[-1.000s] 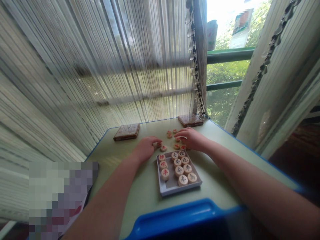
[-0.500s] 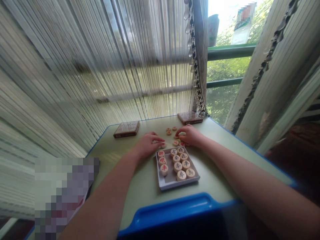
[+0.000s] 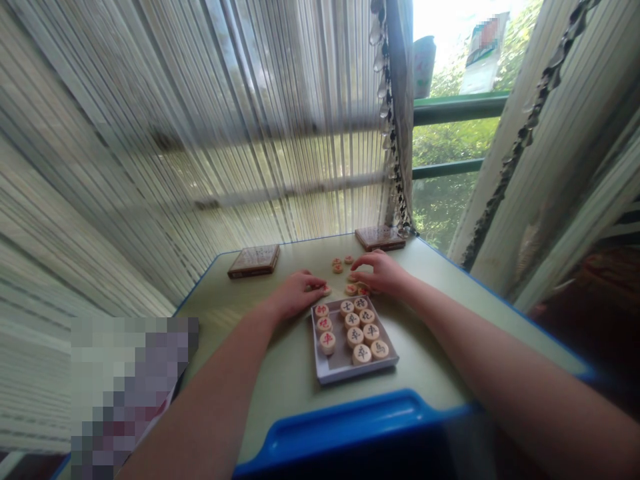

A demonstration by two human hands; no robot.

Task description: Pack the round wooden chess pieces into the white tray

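A shallow white box point(image 3: 340, 375) holds round wooden pieces: a column with red characters at its left, such as a red-marked piece point(image 3: 327, 343), and two columns with black characters at its right. Beyond the box, several loose red-marked pieces point(image 3: 337, 269) lie on the table. My left hand point(image 3: 301, 292) is at the box's far left corner, its fingertips at a loose red-marked piece point(image 3: 326, 289); whether it grips the piece is unclear. My right hand point(image 3: 379, 272) arches over loose pieces behind the box, thumb and fingers apart, with nothing visibly held.
Two flat brown boxes rest near the table's far edge, one at the left point(image 3: 254, 261) and one at the right point(image 3: 380, 237). The pale green table point(image 3: 225, 300) has a blue rim. String curtains point(image 3: 280, 133) hang behind it, beside a window.
The fingers of my left hand have drawn closer together at the loose piece. My right hand has its thumb and fingers slightly further apart. The box and its pieces keep their arrangement.
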